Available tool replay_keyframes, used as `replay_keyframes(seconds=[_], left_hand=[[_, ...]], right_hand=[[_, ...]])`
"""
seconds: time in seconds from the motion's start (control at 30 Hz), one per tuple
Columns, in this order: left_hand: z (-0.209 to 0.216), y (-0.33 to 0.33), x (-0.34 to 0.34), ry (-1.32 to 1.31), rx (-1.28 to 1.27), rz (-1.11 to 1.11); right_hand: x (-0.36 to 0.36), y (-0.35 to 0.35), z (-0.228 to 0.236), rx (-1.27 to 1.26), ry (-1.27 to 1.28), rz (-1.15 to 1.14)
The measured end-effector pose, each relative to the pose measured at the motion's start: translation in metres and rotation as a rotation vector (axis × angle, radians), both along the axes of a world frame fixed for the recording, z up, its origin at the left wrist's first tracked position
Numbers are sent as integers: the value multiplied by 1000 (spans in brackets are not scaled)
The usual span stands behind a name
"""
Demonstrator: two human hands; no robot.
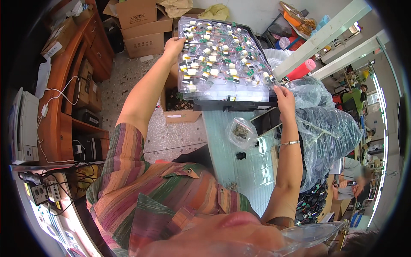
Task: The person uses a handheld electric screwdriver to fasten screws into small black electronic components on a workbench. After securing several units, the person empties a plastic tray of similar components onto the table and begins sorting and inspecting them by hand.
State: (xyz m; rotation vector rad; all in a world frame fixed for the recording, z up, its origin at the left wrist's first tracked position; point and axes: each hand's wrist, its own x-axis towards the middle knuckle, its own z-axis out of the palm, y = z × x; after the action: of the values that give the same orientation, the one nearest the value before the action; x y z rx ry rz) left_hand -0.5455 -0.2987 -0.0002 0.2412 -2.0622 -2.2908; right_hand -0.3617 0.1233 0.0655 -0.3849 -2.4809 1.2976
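A clear plastic tray (216, 93) spreads out at the upper middle. Rows of small cylindrical parts, like little motors (212, 58), sit in its pockets, with white and yellow bands, wires and green bits. My left hand (174, 47) pinches the tray's left edge, its arm stretched far forward. At the near right corner, the fingers of my right hand (284, 99) are closed on the tray's rim. Under the tray is a black plastic crate (239, 105), its near wall and far edge showing.
On the pale green table (222, 145) lie a clear bag of small parts (241, 132) and a small black piece (241, 155). Clear plastic sheeting (327, 132) covers a heap at right, beside white posts (321, 38). Cardboard boxes (143, 28) and a wooden desk (58, 120) stand left.
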Motion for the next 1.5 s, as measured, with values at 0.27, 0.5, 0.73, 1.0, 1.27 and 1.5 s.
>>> replay_keyframes(seconds=[0.27, 0.5, 0.73, 1.0, 1.27, 1.5], left_hand=[[10, -3, -25, -137, 90, 48], [35, 4, -40, -181, 92, 165], [41, -19, -67, -135, 285, 156], [76, 6, -43, 75, 672, -48], [103, -13, 38, 115, 824, -312], [107, 10, 156, 89, 960, -463]], right_hand=[[5, -66, 27, -1148, 214, 149], [-18, -82, -18, -1528, 149, 125], [-11, -99, 2, -1343, 2, 221], [3, -81, 27, -1381, 120, 359], [43, -44, 56, -1281, 126, 508], [105, 22, 61, -1098, 51, 450]])
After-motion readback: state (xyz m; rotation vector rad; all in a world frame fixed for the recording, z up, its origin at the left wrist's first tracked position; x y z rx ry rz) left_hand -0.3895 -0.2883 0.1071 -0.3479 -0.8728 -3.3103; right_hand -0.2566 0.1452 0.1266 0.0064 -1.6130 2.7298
